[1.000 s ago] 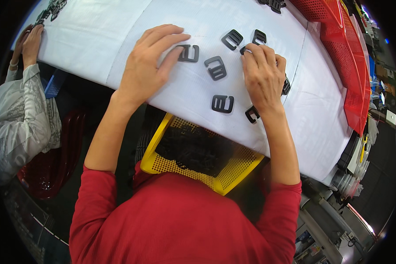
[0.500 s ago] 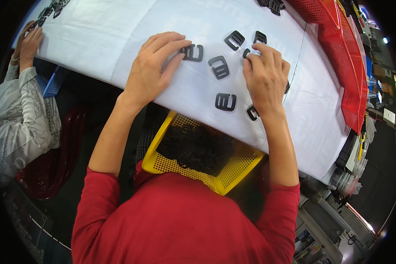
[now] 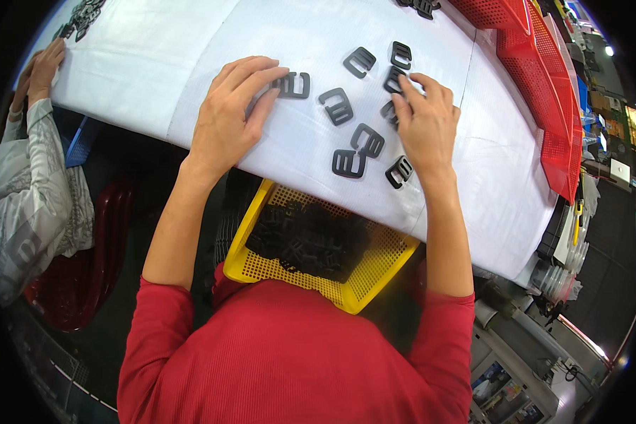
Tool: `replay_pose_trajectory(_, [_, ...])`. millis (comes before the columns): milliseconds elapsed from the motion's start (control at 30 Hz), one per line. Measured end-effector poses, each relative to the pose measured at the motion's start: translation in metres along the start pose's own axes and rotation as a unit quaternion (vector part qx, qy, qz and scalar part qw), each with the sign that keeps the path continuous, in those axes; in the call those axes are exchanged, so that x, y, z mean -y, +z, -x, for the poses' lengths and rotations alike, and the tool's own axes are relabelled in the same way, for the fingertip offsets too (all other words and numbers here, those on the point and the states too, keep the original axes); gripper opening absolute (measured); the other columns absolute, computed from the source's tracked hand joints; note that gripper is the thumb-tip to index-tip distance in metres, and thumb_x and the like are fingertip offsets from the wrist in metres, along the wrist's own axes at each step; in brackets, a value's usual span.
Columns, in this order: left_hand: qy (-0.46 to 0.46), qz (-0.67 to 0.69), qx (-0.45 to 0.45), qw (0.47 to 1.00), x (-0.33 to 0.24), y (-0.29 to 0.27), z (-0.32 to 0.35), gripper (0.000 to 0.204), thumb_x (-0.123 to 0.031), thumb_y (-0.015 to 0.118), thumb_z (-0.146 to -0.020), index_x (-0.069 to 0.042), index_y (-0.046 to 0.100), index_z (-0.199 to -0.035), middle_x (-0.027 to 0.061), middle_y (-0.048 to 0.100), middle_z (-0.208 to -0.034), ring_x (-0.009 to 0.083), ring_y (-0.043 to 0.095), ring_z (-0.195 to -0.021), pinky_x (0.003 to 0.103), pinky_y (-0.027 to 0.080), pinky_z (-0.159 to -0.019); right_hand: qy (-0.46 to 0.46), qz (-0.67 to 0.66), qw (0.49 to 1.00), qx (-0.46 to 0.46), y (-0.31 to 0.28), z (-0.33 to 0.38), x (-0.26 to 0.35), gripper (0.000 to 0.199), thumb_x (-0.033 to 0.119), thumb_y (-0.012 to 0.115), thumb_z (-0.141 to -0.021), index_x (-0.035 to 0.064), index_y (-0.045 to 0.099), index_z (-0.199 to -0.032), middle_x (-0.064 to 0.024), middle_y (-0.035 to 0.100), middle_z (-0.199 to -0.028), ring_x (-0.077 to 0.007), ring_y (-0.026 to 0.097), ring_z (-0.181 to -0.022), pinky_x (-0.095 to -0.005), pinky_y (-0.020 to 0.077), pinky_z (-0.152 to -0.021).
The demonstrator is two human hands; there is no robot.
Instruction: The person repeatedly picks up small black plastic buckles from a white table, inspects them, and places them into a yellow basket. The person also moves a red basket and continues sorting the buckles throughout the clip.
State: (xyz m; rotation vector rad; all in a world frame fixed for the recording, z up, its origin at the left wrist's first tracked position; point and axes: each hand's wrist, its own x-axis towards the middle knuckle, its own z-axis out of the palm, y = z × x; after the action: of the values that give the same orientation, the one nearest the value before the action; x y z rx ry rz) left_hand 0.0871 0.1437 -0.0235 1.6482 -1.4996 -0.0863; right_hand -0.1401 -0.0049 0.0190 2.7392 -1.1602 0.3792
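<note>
My left hand [image 3: 232, 116] is over the table, its thumb and fingertips closed about the left end of a black plastic slide buckle [image 3: 302, 85] lying there. My right hand [image 3: 429, 121] is to the right with bent fingers, thumb and index finger apart. Its fingertips are at the edge of another black buckle [image 3: 393, 80], and a further buckle [image 3: 388, 112] is partly hidden beside its thumb. Between the hands lie several more such buckles, including a tilted one [image 3: 336, 107] and two touching each other, an upper [image 3: 368, 140] and a lower [image 3: 348, 164].
A yellow perforated basket [image 3: 381, 279] full of black pieces stands below the table's near edge. Red perforated trays [image 3: 555, 120] line the right side of the white-covered table [image 3: 502, 205]. Black buckle piles [image 3: 81, 20] lie at the far left and far middle. A co-worker [image 3: 39, 191] sits left.
The view has shifted slightly. A buckle now lies left of my right wrist, touching the nearer one, and the buckle by that wrist shows more fully. My left hand stays at its buckle.
</note>
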Motion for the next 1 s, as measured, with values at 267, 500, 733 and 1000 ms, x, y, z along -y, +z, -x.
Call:
replay_pose_trajectory(267, [-0.023, 0.015, -0.002, 1.000, -0.001, -0.002, 0.001, 0.029, -0.001, 0.063, -0.084, -0.003, 0.067, -0.112, 0.0113, 0.065, -0.115, 0.0286, 0.058, -0.113, 0.038, 0.047, -0.097, -0.013, -0.038, 0.997, -0.061, 0.025, -0.036, -0.013, 0.026, 0.021, 0.065, -0.088, 0.0133, 0.072, -0.112, -0.0048, 0.063, -0.122, -0.0265, 0.052, -0.115, -0.0432, 0.0395, -0.093])
replay_pose_trajectory(500, [-0.008, 0.022, -0.009, 1.000, -0.004, -0.003, -0.001, 0.029, -0.001, 0.063, -0.084, -0.004, 0.067, -0.112, 0.0101, 0.066, -0.115, 0.0280, 0.058, -0.112, 0.037, 0.048, -0.094, -0.069, -0.160, 0.984, -0.038, 0.012, -0.045, -0.006, 0.026, 0.020, 0.066, -0.087, 0.0175, 0.072, -0.111, 0.0000, 0.065, -0.119, -0.0234, 0.052, -0.116, -0.0430, 0.0370, -0.097])
replay_pose_trajectory(733, [0.105, 0.032, 0.021, 0.994, -0.024, 0.010, -0.014, 0.027, -0.002, 0.064, -0.083, -0.006, 0.069, -0.109, 0.0078, 0.067, -0.112, 0.0263, 0.058, -0.113, 0.038, 0.047, -0.095, 0.018, -0.107, 0.991, -0.083, -0.028, 0.039, -0.042, 0.022, 0.011, 0.069, -0.084, 0.0136, 0.072, -0.106, -0.0016, 0.066, -0.108, -0.0224, 0.057, -0.105, -0.0370, 0.0410, -0.091])
replay_pose_trajectory(1000, [0.216, 0.012, 0.128, 0.968, -0.054, 0.089, -0.073, 0.029, -0.011, 0.065, -0.087, -0.005, 0.065, -0.115, 0.0094, 0.065, -0.114, 0.0269, 0.058, -0.109, 0.039, 0.046, -0.095, 0.086, -0.198, 0.971, -0.106, -0.021, 0.051, -0.057, 0.023, 0.011, 0.071, -0.083, 0.0095, 0.072, -0.106, -0.0069, 0.066, -0.105, -0.0263, 0.057, -0.100, -0.0383, 0.0455, -0.087])
